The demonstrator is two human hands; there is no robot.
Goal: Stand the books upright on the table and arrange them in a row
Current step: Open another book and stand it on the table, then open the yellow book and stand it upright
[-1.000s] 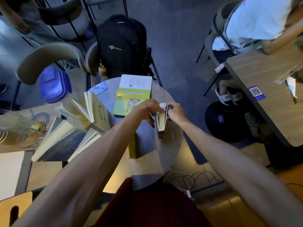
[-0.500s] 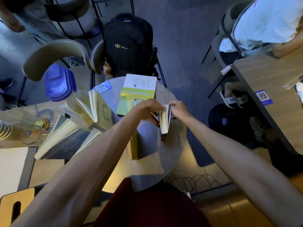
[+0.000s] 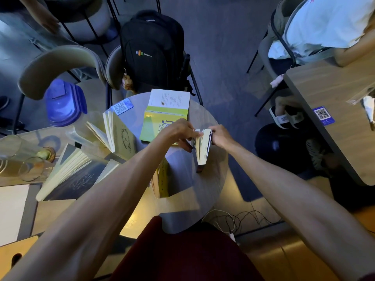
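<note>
1. A small book (image 3: 202, 148) stands upright on the round table (image 3: 215, 179), toward its right side; its pale page edges face the camera and fan slightly apart at the top; its dark lower end rests on the tabletop.
2. The left hand (image 3: 178, 131) reaches in from the left; its fingers are bent and pinch the book's top corner and the near pages on the left side; the grip is narrow, closed on the book.
3. The right hand (image 3: 220, 136) presses against the book's right cover, fingers curled around the top edge; it too holds the book, so the book is clasped between both hands.
4. A yellow-green book (image 3: 158, 120) lies flat and open, cover up, at the far side of the table, just behind the left hand; its white back cover points toward a black backpack (image 3: 152, 49) on a chair.
5. A yellow book (image 3: 162, 183) stands upright beneath the left forearm, partly hidden by it; well apart from the held book.
6. Farther left, a tan book (image 3: 119, 134) stands with its pages fanned open; a dark book (image 3: 75, 179) stands near it, pages also spread.
7. A blue-lidded jug (image 3: 63, 102) and drinking glasses (image 3: 30, 167) stand at the left; cables (image 3: 233, 218) lie on the floor below the table's edge.
</note>
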